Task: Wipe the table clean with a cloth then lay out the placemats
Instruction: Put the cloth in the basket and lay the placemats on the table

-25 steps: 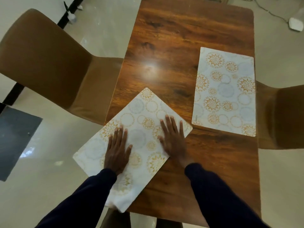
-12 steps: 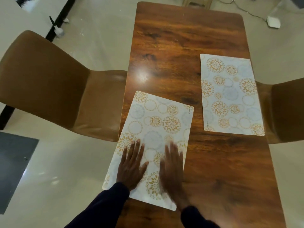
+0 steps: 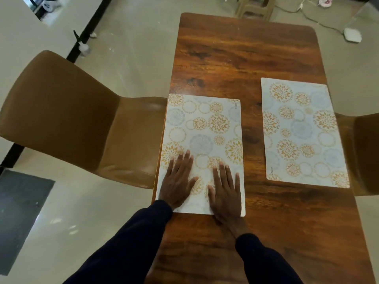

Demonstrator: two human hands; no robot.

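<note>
Two white placemats with gold and blue flower circles lie on the dark wooden table (image 3: 242, 56). The left placemat (image 3: 205, 128) lies along the table's left edge, squared to it. My left hand (image 3: 178, 179) and my right hand (image 3: 225, 189) press flat on its near end, fingers spread, palms down, holding nothing. The right placemat (image 3: 301, 130) lies flat by the table's right edge, untouched. No cloth is in view.
A brown chair (image 3: 71, 124) stands tucked against the table's left side, next to the left placemat. Another brown chair (image 3: 365, 152) stands at the right side. A plastic stool (image 3: 254, 7) and a white device (image 3: 352, 34) with cables sit on the floor beyond the table.
The left placemat was turned from a slant, hanging off the table's edge, until it lay straight and fully on the table. Both hands slid with it and stay flat on it.
</note>
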